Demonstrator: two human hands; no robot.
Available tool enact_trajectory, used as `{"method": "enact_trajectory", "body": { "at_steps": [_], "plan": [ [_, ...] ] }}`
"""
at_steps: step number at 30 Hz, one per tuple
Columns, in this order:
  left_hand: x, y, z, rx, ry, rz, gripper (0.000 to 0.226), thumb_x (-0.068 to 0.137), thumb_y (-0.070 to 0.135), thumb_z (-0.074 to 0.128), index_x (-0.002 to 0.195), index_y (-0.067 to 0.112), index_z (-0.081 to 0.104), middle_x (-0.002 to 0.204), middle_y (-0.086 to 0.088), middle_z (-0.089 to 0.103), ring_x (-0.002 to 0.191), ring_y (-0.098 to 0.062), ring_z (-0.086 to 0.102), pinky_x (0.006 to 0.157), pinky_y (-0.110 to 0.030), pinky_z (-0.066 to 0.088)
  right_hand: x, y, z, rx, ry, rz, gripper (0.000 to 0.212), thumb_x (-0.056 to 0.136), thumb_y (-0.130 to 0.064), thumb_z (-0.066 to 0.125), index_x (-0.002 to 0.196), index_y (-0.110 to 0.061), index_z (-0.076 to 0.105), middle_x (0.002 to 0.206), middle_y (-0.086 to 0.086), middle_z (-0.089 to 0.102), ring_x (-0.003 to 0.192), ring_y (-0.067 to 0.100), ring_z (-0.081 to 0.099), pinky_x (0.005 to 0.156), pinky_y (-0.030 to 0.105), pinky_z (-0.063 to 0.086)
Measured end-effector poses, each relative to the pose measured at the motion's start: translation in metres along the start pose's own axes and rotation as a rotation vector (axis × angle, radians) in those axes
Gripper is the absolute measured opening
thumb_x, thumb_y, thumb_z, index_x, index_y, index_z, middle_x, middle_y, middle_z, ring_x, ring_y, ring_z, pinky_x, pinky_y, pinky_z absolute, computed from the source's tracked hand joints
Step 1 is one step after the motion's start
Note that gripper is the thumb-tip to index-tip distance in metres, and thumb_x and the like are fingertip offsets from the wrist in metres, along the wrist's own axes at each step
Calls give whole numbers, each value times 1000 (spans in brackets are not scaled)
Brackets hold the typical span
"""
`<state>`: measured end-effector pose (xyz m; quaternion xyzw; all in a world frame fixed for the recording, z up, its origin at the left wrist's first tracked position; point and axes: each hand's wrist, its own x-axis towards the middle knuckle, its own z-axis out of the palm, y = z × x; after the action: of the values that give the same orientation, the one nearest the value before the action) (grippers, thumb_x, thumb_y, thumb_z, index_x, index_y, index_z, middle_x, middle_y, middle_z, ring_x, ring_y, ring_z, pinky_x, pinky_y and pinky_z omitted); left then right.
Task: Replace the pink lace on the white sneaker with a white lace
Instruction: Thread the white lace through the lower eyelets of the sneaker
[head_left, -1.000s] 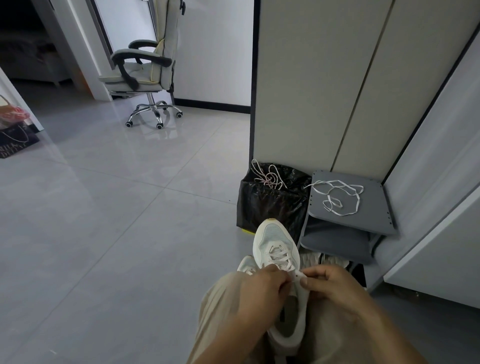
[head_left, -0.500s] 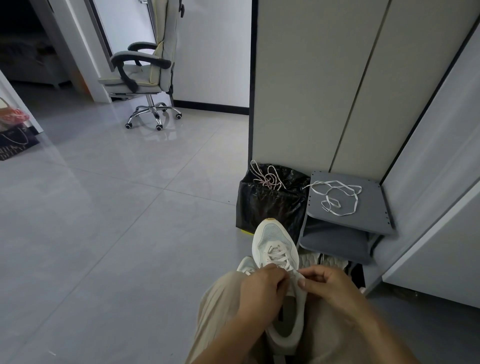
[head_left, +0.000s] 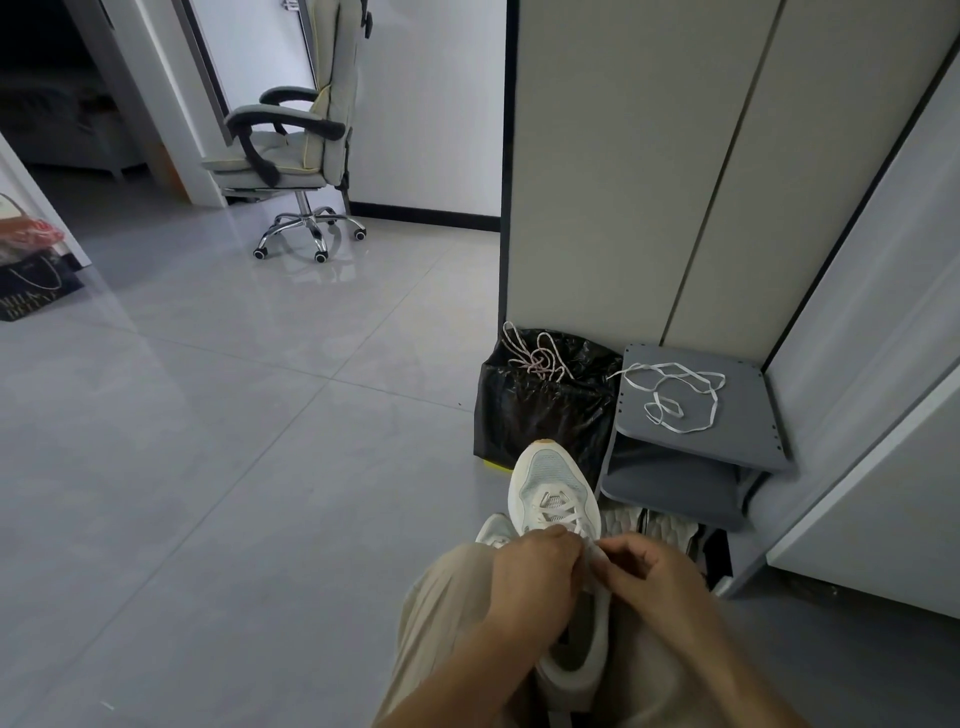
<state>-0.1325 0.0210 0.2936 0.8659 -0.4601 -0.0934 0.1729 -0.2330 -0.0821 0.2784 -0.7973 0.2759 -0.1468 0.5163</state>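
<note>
A white sneaker (head_left: 550, 483) rests on my lap, toe pointing away, with a white lace crossed through its front eyelets. My left hand (head_left: 535, 577) and my right hand (head_left: 654, 577) meet over the upper eyelets, both curled and pinching the lace (head_left: 563, 512) between them. A loose pink lace (head_left: 535, 356) lies tangled on top of a black bag (head_left: 540, 410). A second white lace (head_left: 675, 395) lies loose on a grey step stool (head_left: 727, 441). My fingers hide the sneaker's tongue.
Tall cabinet panels (head_left: 649, 182) rise behind the bag and stool. Other shoes (head_left: 644, 525) sit under the stool. An office chair (head_left: 296, 150) stands at the far left of the grey tiled floor (head_left: 208, 441). A dark paper bag (head_left: 31, 291) stands at the left edge.
My two hands have drawn closer together over the sneaker's upper eyelets. The sneaker and both loose laces stay where they were.
</note>
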Motion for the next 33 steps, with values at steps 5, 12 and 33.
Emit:
{"method": "enact_trajectory", "body": {
  "at_steps": [5,12,33],
  "plan": [
    [8,-1,3,-8,-24,38,24,98,22,40,111,15,60,114,-3,58,105,-21,54,86,-31,44,2,4,-3,3,8,37,7,86,-19,63,86,-24,68,83,-10,70,78,-5,62,69,8,44],
    [8,-15,1,-303,69,10,27,95,21,48,118,18,62,125,7,45,104,-18,57,86,-18,41,26,-2,-12,7,-161,201,6,86,-8,63,82,-11,67,74,1,69,60,3,64,60,18,50],
    [7,-66,13,-336,-41,-107,14,88,18,53,98,22,62,101,8,65,96,-13,58,95,-27,39,25,39,-70,-230,363,253,13,87,1,56,96,-7,59,92,9,56,72,23,56,49,25,43]
  ]
}}
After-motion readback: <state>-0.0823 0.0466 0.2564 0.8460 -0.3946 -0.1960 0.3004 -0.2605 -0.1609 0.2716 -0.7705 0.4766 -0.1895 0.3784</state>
